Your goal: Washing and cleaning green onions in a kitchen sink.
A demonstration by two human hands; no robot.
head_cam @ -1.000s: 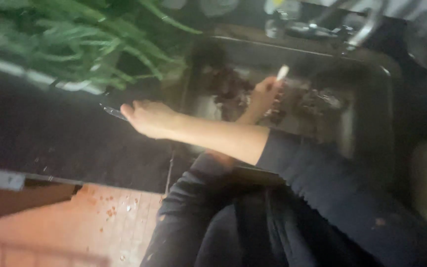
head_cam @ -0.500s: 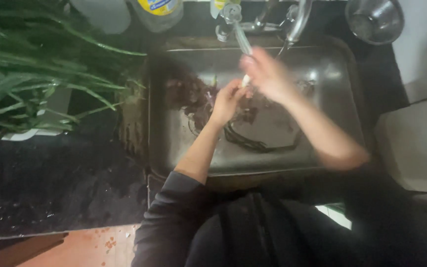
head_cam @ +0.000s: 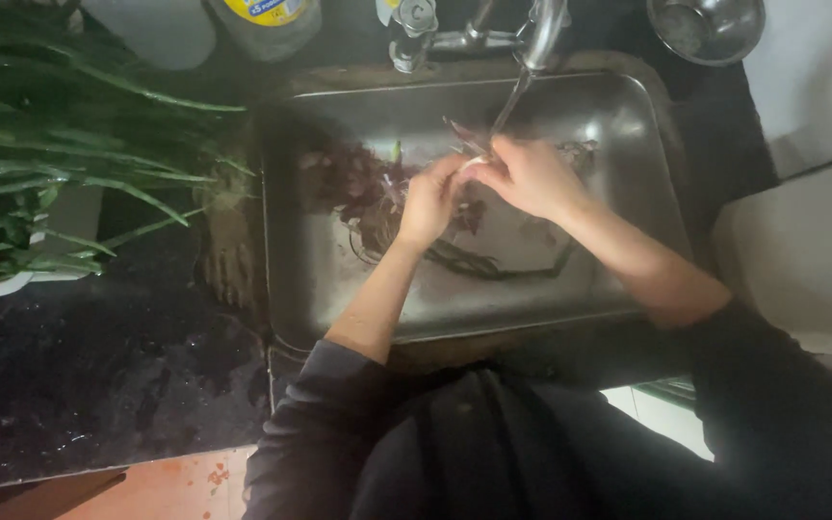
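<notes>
Both my hands are over a steel sink (head_cam: 310,279). My left hand (head_cam: 432,197) and my right hand (head_cam: 530,178) meet on a small pale bulb of a green onion (head_cam: 474,164), held under a thin stream of water (head_cam: 510,106) from the tap (head_cam: 539,29). A dark thin blade or stalk (head_cam: 464,137) sticks up and left from my right hand's fingers; I cannot tell which it is. Dark reddish peelings and roots (head_cam: 353,183) lie in the sink to the left of my hands.
A heap of long green onion leaves (head_cam: 60,164) lies on the dark counter (head_cam: 79,376) left of the sink, roots (head_cam: 228,250) at the sink's edge. Two bottles (head_cam: 267,24) stand behind the sink. A metal bowl (head_cam: 705,27) sits at the back right.
A second ago my left hand reached left onto the counter beside the greens. It has come back over the sink, and both hands now hold the bulb under the water.
</notes>
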